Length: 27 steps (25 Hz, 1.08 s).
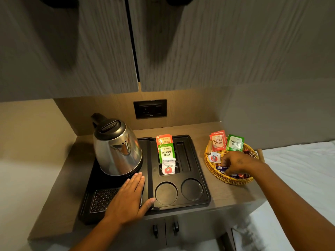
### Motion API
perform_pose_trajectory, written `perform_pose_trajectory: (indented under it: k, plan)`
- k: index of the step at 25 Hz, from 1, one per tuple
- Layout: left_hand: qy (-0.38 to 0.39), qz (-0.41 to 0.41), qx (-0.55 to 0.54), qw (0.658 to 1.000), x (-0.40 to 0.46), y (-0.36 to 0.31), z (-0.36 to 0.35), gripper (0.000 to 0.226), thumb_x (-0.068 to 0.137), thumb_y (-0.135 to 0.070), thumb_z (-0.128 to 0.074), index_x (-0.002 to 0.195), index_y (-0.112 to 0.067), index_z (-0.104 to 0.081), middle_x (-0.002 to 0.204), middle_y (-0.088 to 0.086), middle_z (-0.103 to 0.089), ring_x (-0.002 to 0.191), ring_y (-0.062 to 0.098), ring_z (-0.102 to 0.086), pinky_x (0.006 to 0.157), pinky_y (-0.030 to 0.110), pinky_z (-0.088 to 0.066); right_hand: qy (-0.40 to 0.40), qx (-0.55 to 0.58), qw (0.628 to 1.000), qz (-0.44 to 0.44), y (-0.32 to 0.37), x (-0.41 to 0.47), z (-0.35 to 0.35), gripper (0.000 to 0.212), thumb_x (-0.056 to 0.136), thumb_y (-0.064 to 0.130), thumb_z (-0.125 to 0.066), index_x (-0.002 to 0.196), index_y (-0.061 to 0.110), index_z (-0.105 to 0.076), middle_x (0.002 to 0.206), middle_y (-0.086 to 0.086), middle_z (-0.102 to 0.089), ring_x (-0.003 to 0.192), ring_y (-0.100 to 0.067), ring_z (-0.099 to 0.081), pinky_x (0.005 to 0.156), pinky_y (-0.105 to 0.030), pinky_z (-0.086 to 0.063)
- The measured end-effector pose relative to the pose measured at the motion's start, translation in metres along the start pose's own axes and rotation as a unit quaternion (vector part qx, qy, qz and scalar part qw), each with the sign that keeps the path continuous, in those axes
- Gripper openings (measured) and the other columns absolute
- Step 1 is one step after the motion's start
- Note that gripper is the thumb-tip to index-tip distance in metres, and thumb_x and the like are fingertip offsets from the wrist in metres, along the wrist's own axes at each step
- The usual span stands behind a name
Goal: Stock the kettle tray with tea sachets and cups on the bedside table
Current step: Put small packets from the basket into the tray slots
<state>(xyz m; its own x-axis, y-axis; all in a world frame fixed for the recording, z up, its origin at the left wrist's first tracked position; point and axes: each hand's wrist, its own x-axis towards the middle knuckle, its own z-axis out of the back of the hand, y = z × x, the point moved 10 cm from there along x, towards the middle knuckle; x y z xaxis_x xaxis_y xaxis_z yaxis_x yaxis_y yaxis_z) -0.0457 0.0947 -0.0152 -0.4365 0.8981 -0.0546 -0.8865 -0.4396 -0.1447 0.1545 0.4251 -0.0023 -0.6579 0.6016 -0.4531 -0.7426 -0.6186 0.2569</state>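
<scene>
A black kettle tray point(199, 171) lies on the bedside table, with a steel kettle point(117, 149) on its left half. In its slots stand an orange Classic sachet point(164, 139), a green Premium Green sachet point(166, 153) and a white sachet with a red apple point(168, 167). Both round cup wells point(192, 189) hold nothing. My left hand point(129, 198) rests flat on the tray, fingers apart. My right hand point(237, 163) reaches into the wicker basket point(217, 175), fingers curled around small dark blue packets point(221, 168); whether it grips one is unclear.
The basket on the right also holds upright Classic Assam sachets point(217, 141), a green sachet point(235, 143) and a white sachet point(214, 157). A black wall socket point(150, 108) sits behind the tray. White bedding point(299, 169) borders the table's right side. Cabinet doors hang overhead.
</scene>
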Motion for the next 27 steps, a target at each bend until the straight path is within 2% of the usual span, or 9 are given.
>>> perform_pose_trajectory:
  k: [5,7,11,13,16,20,23,27]
  plan:
    - [0.000,0.005,-0.005,1.000,-0.001,0.001,0.000,0.097,0.078,-0.082,0.000,0.153,-0.020,-0.003,0.163,-0.001,0.000,0.149,0.013,0.006,0.122,0.033,-0.001,-0.019,0.004,0.999,-0.031,0.005,-0.006,0.005,0.012,0.067,0.022,-0.080,0.072,0.021,-0.069,0.083,0.003,-0.066,0.079,-0.011,-0.062,0.060,-0.021,-0.050]
    - [-0.001,0.008,-0.006,1.000,-0.001,0.002,0.000,0.097,0.078,-0.083,0.000,0.153,-0.021,-0.002,0.163,-0.002,0.001,0.149,0.013,0.006,0.123,0.034,-0.002,-0.054,0.023,0.997,-0.052,0.007,-0.014,0.022,0.013,0.065,0.026,-0.080,0.068,0.017,-0.071,0.073,0.002,-0.068,0.070,-0.011,-0.064,0.055,-0.021,-0.050]
    - [0.005,0.004,-0.003,1.000,0.000,-0.001,0.000,0.098,0.077,-0.083,0.003,0.153,-0.021,-0.001,0.163,-0.001,0.002,0.149,0.013,0.007,0.123,0.033,0.000,-0.130,0.106,0.985,-0.041,0.069,-0.005,0.051,0.021,0.065,0.031,-0.078,0.059,0.013,-0.071,0.059,-0.002,-0.067,0.058,-0.014,-0.063,0.050,-0.025,-0.047]
    - [0.010,0.001,0.000,1.000,-0.001,-0.001,0.001,0.100,0.075,-0.083,0.005,0.153,-0.020,0.000,0.163,0.000,0.003,0.149,0.014,0.008,0.123,0.034,0.000,-0.145,0.168,0.974,-0.048,0.112,0.012,0.044,0.018,0.068,0.029,-0.078,0.066,0.013,-0.070,0.064,-0.003,-0.066,0.061,-0.017,-0.063,0.052,-0.025,-0.044]
    - [0.008,0.004,-0.001,1.000,-0.001,-0.001,0.004,0.101,0.074,-0.084,0.006,0.153,-0.020,0.001,0.163,-0.001,0.004,0.149,0.014,0.009,0.123,0.035,0.000,-0.166,0.222,0.957,-0.082,0.145,0.034,0.032,0.016,0.076,0.023,-0.075,0.082,0.012,-0.066,0.072,-0.005,-0.062,0.068,-0.021,-0.061,0.056,-0.030,-0.048]
    - [0.010,0.014,-0.014,1.000,-0.001,0.001,0.000,0.096,0.077,-0.083,0.002,0.152,-0.023,0.002,0.163,-0.004,0.005,0.148,0.011,0.011,0.124,0.035,0.001,-0.167,0.229,0.953,-0.106,0.144,0.048,0.028,0.010,0.080,0.016,-0.072,0.084,0.008,-0.067,0.074,-0.008,-0.065,0.070,-0.023,-0.064,0.064,-0.034,-0.056]
    - [0.006,0.011,-0.015,1.000,-0.001,0.002,-0.003,0.094,0.079,-0.083,0.000,0.152,-0.023,0.001,0.163,-0.005,0.005,0.148,0.010,0.012,0.123,0.034,0.001,-0.166,0.233,0.952,-0.113,0.141,0.049,0.029,0.016,0.080,0.013,-0.071,0.092,0.004,-0.068,0.088,-0.014,-0.068,0.080,-0.028,-0.066,0.068,-0.035,-0.057]
    - [0.003,0.006,-0.007,1.000,0.000,0.002,-0.002,0.098,0.076,-0.084,0.004,0.152,-0.023,0.002,0.162,-0.005,0.007,0.147,0.009,0.014,0.123,0.031,0.002,-0.155,0.224,0.957,-0.098,0.138,0.045,0.030,0.028,0.078,0.024,-0.076,0.097,0.005,-0.068,0.097,-0.012,-0.068,0.089,-0.028,-0.065,0.078,-0.039,-0.056]
